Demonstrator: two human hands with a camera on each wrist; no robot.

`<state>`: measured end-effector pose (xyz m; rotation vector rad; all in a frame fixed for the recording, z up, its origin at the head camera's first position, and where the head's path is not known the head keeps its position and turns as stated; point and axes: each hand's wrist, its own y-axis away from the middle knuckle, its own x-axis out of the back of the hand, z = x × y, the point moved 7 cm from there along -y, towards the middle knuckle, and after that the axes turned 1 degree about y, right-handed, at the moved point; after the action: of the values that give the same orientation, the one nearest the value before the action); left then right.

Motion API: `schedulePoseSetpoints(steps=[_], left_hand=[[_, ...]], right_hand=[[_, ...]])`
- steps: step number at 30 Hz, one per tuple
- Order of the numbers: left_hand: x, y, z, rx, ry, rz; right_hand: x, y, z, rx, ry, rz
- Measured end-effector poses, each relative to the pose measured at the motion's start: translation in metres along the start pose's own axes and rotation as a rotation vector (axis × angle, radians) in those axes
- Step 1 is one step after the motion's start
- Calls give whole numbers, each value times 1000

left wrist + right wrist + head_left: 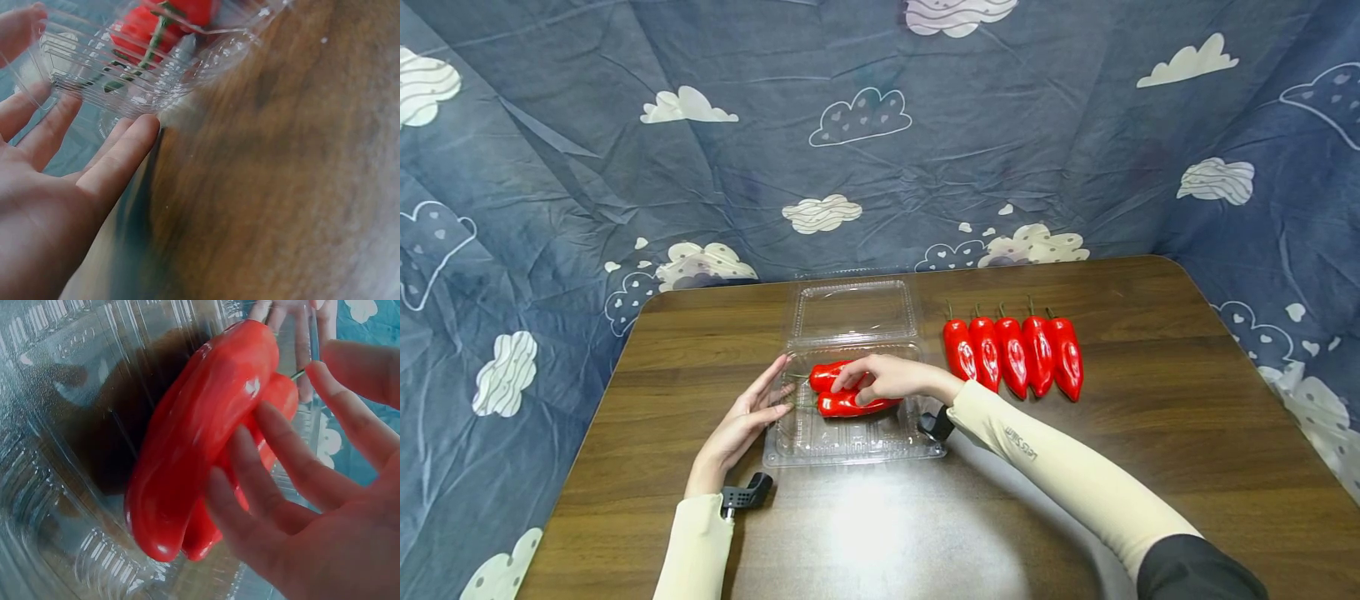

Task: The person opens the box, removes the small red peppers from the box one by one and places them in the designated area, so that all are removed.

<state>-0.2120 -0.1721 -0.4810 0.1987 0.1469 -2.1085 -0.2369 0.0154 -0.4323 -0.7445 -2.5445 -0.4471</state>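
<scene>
A clear plastic clamshell container sits with its lid folded back on the table. Two red peppers with green stems, a rear pepper and a front pepper, lie side by side in its base, stems toward the left. My right hand is over them; in the right wrist view several of its loosely extended fingers touch the nearer pepper. At the container's left wall is my left hand, its fingers straight against the ribbed plastic.
To the right of the container, several more red peppers stand in a row, stems pointing away. The brown wooden table ends at a blue cloud-patterned cloth behind it. The open lid lies at the back of the table.
</scene>
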Motion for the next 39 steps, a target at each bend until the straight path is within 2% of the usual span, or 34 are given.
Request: schedulePoseSetpoints(steps=[9,22,26,30,34,39], left_hand=[[0,0,1,-7,-5,-5],[-1,0,1,-7,1,1],[-2,0,1,-11,-1,-1],[-2,0,1,-17,-3,-5],[-2,0,1,-18,-6,-7],[-2,0,1,-15,-6,-6]], right_hand=[[-10,-1,4,-80,46,-76],[-24,-2,4,-60,110,-177],[-25,-2,2,-48,123,-180],[-22,-2,4,-83,140,-138],[-20,-3,6,-109,101,-98],[-26,-4,6,-111,12,-161]])
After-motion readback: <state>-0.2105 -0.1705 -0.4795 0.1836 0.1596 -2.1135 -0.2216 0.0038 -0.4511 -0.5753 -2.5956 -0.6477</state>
